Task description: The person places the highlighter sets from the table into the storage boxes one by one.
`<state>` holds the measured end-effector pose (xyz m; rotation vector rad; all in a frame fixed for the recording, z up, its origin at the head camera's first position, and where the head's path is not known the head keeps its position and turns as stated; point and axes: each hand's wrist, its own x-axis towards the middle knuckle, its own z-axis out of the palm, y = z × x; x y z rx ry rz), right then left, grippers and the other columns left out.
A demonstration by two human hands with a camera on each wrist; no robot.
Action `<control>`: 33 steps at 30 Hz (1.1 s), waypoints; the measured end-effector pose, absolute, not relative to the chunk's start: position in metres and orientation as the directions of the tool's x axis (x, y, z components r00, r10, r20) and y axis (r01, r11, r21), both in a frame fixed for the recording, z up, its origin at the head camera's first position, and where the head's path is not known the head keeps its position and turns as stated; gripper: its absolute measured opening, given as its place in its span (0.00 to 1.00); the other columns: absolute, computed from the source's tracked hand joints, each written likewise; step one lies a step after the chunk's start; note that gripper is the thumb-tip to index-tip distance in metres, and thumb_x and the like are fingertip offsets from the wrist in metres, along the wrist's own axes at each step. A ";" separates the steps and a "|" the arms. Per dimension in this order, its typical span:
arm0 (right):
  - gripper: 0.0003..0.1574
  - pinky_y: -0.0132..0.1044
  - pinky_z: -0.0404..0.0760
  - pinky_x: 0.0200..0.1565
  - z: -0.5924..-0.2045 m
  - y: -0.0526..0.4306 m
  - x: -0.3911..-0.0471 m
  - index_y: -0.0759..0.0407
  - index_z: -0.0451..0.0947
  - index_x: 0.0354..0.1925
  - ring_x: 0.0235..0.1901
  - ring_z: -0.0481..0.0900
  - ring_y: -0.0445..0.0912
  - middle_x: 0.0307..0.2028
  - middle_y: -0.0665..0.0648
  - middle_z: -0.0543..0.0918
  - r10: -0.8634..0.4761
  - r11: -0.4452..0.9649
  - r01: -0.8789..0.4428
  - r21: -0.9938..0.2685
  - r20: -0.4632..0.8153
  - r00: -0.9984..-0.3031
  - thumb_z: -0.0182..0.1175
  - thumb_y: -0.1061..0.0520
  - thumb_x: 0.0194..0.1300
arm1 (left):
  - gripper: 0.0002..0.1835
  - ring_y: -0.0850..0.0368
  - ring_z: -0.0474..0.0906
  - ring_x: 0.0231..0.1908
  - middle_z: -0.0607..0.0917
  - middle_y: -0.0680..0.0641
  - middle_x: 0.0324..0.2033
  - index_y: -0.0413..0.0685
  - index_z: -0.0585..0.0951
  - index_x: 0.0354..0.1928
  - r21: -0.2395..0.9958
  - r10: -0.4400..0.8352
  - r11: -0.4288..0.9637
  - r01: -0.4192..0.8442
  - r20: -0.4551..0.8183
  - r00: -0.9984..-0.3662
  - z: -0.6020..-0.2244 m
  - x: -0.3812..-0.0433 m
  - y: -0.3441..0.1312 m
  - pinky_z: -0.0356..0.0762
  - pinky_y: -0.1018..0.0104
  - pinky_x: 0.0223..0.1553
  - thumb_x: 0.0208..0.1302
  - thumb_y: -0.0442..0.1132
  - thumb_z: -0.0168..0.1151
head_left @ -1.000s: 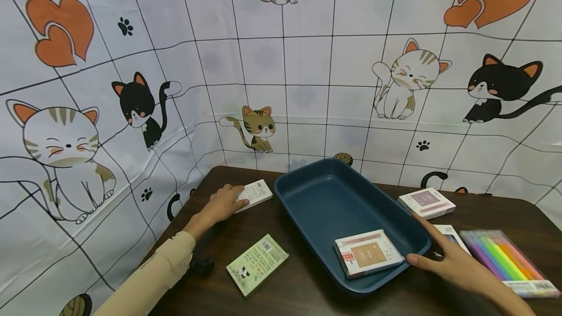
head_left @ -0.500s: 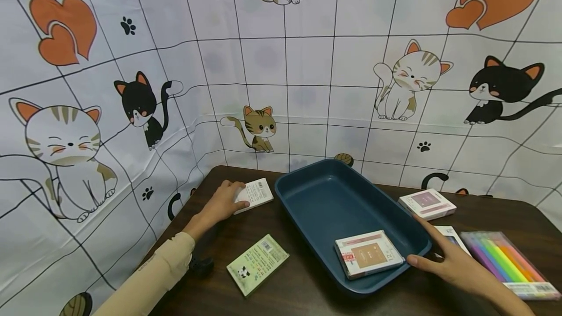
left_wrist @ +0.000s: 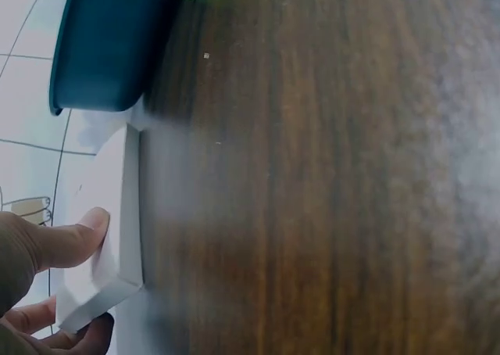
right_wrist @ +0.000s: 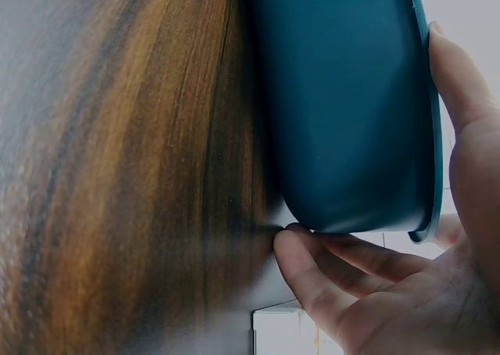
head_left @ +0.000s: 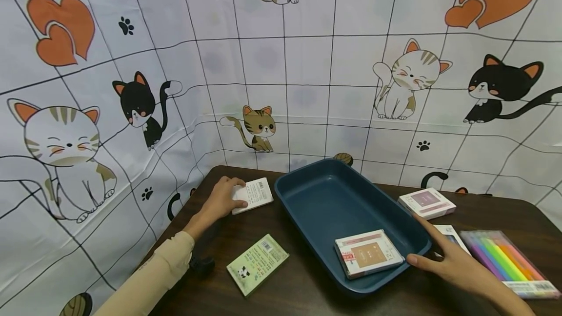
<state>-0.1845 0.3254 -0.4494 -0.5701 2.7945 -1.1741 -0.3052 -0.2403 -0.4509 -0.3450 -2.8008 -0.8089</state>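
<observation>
My left hand [head_left: 225,197] grips the left end of a small white box [head_left: 258,193] with print and a barcode on top. In the left wrist view, the thumb lies on one broad face and the fingers reach the other side. At the near right corner of a deep blue tray [head_left: 325,199], my right hand [head_left: 456,260] holds on, thumb at the rim and fingers along the end wall. Inside the tray's near end lies a white box with a tan label [head_left: 369,253]. A green box with a panda picture [head_left: 258,264] lies left of the tray.
Right of the tray lie a white box with a mauve label [head_left: 427,203], another box partly hidden by my right hand, and a clear pack of coloured pens [head_left: 511,262]. A small black object [head_left: 202,266] sits beside my left sleeve. A cat-print curtain [head_left: 303,77] hangs behind the table.
My left hand has shifted slightly up and left at the white box, whose angle has turned a little; more of its top shows. The right hand and tray have stayed put.
</observation>
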 end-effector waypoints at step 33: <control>0.56 0.66 0.76 0.52 -0.447 0.325 -0.183 0.52 0.41 0.82 0.62 0.64 0.73 0.73 0.76 0.54 -0.356 0.640 -0.314 -0.701 0.091 -0.930 0.66 0.53 0.71 | 0.25 0.48 0.82 0.44 0.77 0.41 0.60 0.49 0.82 0.61 0.932 0.165 0.348 -0.103 -0.169 -0.972 -0.451 -0.298 -0.255 0.83 0.48 0.46 0.61 0.37 0.75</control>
